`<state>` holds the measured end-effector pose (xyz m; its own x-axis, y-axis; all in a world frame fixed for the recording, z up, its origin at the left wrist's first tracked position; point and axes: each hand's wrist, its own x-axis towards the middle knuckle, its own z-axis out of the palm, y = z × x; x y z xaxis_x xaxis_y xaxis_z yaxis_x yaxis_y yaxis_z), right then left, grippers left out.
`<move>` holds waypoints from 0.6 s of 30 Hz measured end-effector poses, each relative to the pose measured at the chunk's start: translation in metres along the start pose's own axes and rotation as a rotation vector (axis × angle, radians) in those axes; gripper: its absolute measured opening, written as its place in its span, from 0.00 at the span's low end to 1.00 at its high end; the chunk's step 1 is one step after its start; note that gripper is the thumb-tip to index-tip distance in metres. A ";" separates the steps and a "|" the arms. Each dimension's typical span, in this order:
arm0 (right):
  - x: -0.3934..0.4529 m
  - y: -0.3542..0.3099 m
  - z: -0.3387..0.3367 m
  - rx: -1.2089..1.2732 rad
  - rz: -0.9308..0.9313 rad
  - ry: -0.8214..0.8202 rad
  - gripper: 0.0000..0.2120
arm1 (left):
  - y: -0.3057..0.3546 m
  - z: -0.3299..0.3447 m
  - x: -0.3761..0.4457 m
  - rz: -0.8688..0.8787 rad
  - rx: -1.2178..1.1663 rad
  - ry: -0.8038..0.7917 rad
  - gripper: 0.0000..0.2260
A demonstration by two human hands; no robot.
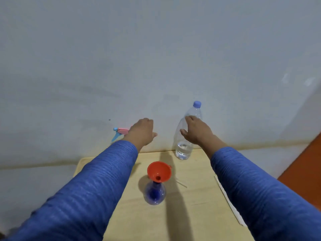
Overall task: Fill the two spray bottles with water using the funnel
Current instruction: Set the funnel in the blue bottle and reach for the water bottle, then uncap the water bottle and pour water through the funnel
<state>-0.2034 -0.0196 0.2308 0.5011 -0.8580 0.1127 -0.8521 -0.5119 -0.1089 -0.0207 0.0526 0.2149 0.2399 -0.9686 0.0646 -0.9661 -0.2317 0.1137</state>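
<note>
A red funnel (159,171) sits in the neck of a blue see-through spray bottle (155,194) with no spray head, standing mid-table. At the table's far edge stands a clear water bottle (182,150) with a blue cap and a little water at the bottom. My right hand (196,132) wraps thumb and fingers round its middle. Further left, my left hand (142,132) curls over a second spray bottle; only its pink and blue spray head (119,132) sticks out to the left, and the body is hidden behind my hand and sleeve.
The light wooden table (191,214) stands against a pale wall. A long white strip (229,204) lies near its right edge and a thin short stick (181,182) lies right of the funnel. Orange floor (305,162) shows at the right.
</note>
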 end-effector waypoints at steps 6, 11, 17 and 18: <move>0.015 0.032 -0.030 -0.011 0.103 0.098 0.26 | 0.048 -0.037 0.038 0.134 0.003 0.108 0.23; 0.035 0.060 -0.037 0.004 0.090 0.169 0.27 | 0.080 -0.039 0.071 0.187 -0.002 0.156 0.24; 0.079 0.087 -0.025 0.033 -0.087 0.181 0.29 | 0.104 -0.013 0.109 0.172 -0.040 0.124 0.30; 0.087 0.091 -0.022 0.036 -0.127 0.176 0.29 | 0.106 -0.006 0.115 0.158 -0.058 0.112 0.31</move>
<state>-0.2406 -0.1404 0.2527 0.5672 -0.7679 0.2978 -0.7763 -0.6192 -0.1181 -0.0950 -0.0833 0.2406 0.0980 -0.9757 0.1960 -0.9863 -0.0690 0.1499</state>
